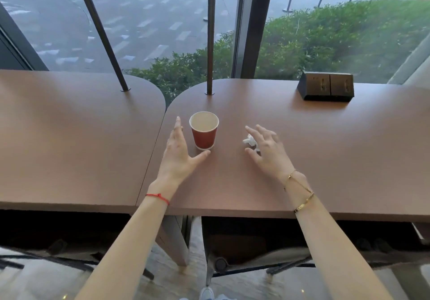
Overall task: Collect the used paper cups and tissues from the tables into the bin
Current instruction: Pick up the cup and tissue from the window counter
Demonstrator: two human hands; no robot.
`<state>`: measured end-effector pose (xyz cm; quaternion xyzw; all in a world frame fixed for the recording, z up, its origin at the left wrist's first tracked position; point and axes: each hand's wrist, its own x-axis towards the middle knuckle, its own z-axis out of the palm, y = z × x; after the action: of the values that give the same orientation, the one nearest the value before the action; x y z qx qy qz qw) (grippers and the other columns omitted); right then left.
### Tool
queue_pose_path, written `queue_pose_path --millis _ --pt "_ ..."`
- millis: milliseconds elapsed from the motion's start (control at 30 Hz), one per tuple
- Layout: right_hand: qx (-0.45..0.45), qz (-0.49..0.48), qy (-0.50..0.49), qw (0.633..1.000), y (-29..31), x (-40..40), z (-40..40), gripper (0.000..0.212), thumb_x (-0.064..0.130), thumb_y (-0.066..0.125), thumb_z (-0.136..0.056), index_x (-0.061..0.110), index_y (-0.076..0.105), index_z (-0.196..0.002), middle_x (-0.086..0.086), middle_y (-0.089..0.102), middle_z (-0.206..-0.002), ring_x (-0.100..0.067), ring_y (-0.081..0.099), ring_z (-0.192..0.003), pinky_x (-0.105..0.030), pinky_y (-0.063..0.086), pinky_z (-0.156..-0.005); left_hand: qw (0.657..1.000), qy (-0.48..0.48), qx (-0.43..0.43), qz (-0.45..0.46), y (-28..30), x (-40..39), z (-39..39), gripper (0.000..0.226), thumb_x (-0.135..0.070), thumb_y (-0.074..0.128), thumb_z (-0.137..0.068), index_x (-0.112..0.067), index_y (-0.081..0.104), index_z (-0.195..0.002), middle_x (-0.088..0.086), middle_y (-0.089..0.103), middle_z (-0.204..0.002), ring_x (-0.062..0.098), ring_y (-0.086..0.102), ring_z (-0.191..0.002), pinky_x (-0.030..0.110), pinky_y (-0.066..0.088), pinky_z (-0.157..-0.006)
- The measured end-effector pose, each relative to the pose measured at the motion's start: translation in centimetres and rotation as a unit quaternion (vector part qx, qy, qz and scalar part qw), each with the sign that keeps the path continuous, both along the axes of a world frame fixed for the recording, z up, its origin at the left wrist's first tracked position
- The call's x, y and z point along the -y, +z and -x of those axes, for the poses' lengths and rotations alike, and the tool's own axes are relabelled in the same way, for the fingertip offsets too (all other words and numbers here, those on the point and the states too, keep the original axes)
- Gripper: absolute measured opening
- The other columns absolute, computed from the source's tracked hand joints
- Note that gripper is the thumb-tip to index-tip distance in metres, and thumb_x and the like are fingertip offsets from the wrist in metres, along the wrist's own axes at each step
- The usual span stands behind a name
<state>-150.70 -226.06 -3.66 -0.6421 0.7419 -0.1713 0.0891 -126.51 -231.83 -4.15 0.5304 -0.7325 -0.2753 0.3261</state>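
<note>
A red paper cup (204, 134) with a white inside stands upright on the right-hand brown table (325, 150), near its left edge. My left hand (179, 153) is spread just left of the cup, the thumb tip close to the cup's base, holding nothing. A small crumpled white tissue (249, 141) lies on the same table to the right of the cup. My right hand (267, 150) hovers over the tissue with fingers spread, partly covering it. No bin is in view.
A second brown table (69, 136) adjoins on the left with a narrow seam between. Two dark poles (210, 43) rise through the tabletops near the window. A black socket box (325, 89) sits at the back right. Chairs stand under the tables.
</note>
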Motion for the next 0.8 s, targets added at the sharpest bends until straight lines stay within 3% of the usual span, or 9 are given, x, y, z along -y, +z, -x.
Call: queue_pose_path --millis 200,367,467,567,633,700,800 --pt "-0.035 0.025 -0.014 0.999 -1.5 1.2 0.5 0.033 0.022 0.051 -0.094 0.023 0.056 -0.127 -0.001 0.053 -0.129 -0.027 0.041 -0.121 -0.037 0.034 -0.095 0.999 0.013 -0.049 -0.008 -1.2 1.6 2.2 0.109 -0.037 0.083 -0.070 -0.015 0.014 -0.151 0.005 0.045 -0.143 0.018 0.042 -0.131 0.032 0.036 -0.107" --pt "0.024 0.088 -0.002 0.996 -1.7 1.3 0.8 0.021 0.005 0.052 -0.092 0.011 0.066 -0.106 -0.007 0.059 -0.105 -0.029 0.046 -0.099 -0.031 0.040 -0.089 0.996 0.043 -0.076 0.022 -1.5 1.9 2.9 0.074 -0.030 0.081 -0.072 -0.017 0.039 -0.132 -0.006 0.057 -0.117 0.016 0.057 -0.106 0.013 0.037 -0.079" --pt "0.071 0.095 0.005 0.993 -1.5 1.1 0.6 0.021 -0.001 0.051 -0.090 0.009 0.065 -0.102 -0.007 0.059 -0.102 -0.026 0.045 -0.098 -0.027 0.040 -0.085 0.995 0.049 -0.079 0.037 -1.0 1.4 2.7 0.068 -0.031 0.081 -0.072 -0.016 0.043 -0.128 -0.009 0.056 -0.111 0.014 0.059 -0.100 0.020 0.043 -0.081" --pt "0.137 0.092 0.018 0.986 -1.0 0.5 0.0 0.023 -0.004 0.051 -0.089 0.007 0.066 -0.103 -0.006 0.059 -0.105 -0.026 0.049 -0.101 -0.035 0.051 -0.080 0.994 0.058 -0.073 0.054 -0.1 -0.1 1.8 0.068 -0.033 0.082 -0.072 -0.017 0.044 -0.126 -0.013 0.054 -0.107 0.005 0.057 -0.091 0.021 0.047 -0.081" --pt "0.188 0.100 0.032 0.977 -0.5 -0.3 -0.8 0.022 -0.002 0.052 -0.089 0.009 0.067 -0.102 -0.003 0.059 -0.102 -0.028 0.054 -0.096 -0.022 0.054 -0.068 0.994 0.065 -0.070 0.059 0.4 -1.7 0.6 0.068 -0.034 0.082 -0.071 -0.020 0.044 -0.126 -0.016 0.053 -0.106 -0.004 0.056 -0.088 0.013 0.045 -0.078" --pt "0.215 0.102 0.055 0.970 -0.3 -1.4 -1.7 0.021 0.000 0.054 -0.090 0.012 0.067 -0.101 0.001 0.058 -0.097 -0.028 0.057 -0.085 -0.008 0.047 -0.057 0.993 0.077 -0.063 0.056 0.8 -3.8 -0.7 0.072 -0.035 0.083 -0.070 -0.023 0.043 -0.129 -0.016 0.053 -0.108 -0.006 0.056 -0.089 0.008 0.043 -0.077" --pt "0.233 0.091 0.094 0.964 -0.4 -3.4 -2.9 0.022 0.001 0.054 -0.091 0.015 0.067 -0.103 0.005 0.057 -0.095 -0.024 0.056 -0.081 -0.007 0.046 -0.055 0.991 0.110 -0.055 0.052 1.2 -7.5 -2.7 0.077 -0.035 0.083 -0.069 -0.027 0.041 -0.133 -0.017 0.052 -0.113 -0.014 0.054 -0.092 0.001 0.042 -0.076"
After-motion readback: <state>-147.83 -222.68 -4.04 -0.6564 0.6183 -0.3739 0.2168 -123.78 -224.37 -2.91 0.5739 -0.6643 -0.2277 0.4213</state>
